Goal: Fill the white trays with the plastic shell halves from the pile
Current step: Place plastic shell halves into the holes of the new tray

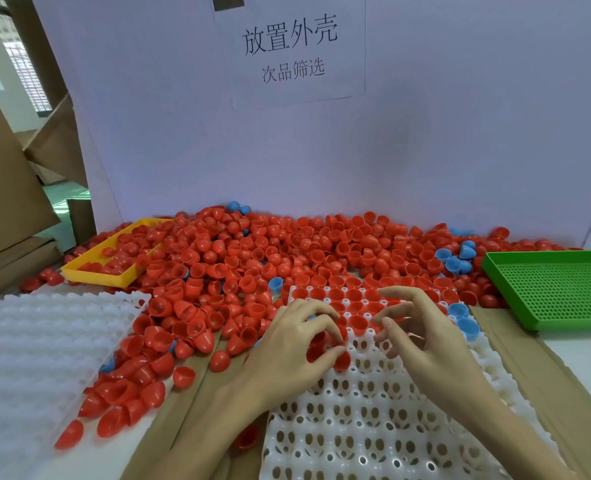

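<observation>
While red shell halves (287,251) are being piled across the bench (585,355) below a white wall (460,116), one red shell (341,360) is being pinched by the left hand (287,351) over the white tray (373,420); the right hand (422,337) is being held loosely spread.

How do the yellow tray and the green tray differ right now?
The yellow tray sits at the left edge of the pile and holds loose red shell halves; the green tray sits at the right and no shells show inside it. The green tray's floor is perforated with small holes; the yellow tray's floor is mostly covered, so its surface cannot be told. Both are shallow, rectangular and rimmed.
</observation>
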`<state>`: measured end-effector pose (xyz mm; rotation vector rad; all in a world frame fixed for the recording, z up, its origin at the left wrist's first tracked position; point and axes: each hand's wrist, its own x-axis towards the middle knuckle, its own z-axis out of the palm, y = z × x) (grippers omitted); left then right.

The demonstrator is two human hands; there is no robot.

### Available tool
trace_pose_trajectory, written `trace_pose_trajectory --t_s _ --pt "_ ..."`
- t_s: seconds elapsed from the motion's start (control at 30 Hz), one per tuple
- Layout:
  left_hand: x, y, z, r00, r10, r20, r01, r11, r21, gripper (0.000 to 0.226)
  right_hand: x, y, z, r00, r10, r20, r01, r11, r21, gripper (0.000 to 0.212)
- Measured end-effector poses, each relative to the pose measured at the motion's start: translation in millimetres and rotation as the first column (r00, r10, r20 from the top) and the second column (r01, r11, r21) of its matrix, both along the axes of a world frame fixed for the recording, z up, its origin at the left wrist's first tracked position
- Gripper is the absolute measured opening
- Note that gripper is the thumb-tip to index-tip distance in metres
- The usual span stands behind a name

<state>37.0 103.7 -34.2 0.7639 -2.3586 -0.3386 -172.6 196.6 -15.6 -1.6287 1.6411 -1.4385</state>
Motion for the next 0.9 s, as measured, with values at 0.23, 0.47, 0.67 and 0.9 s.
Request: trace_pose_trajectory --t_s 0.23,0.47,0.67,0.9 --pt "1 -5 5 0.995 0.083 -0.055 -0.085 0.995 -0.05 0.019 0 0 1 1.0 0.003 -0.004 -0.003 1.0 0.014 0.03" --pt "44 -57 -4 0.841 0.541 0.022 -0.54 0.841 -0.04 0.028 1 0 2 1.0 0.008 0.003 -0.008 1.0 0.023 0.03" --pt "53 -71 -13 0.82 0.559 0.126 -0.562 0.827 -0.015 0.037 1 0 1 1.0 0.01 0.01 -0.011 1.0 0.028 0.029" --pt "46 -49 5 0.977 0.213 -0.004 -0.21 0.959 -0.189 0.028 0 1 4 0.995 0.036 0.088 -0.038 0.999 0.03 0.025"
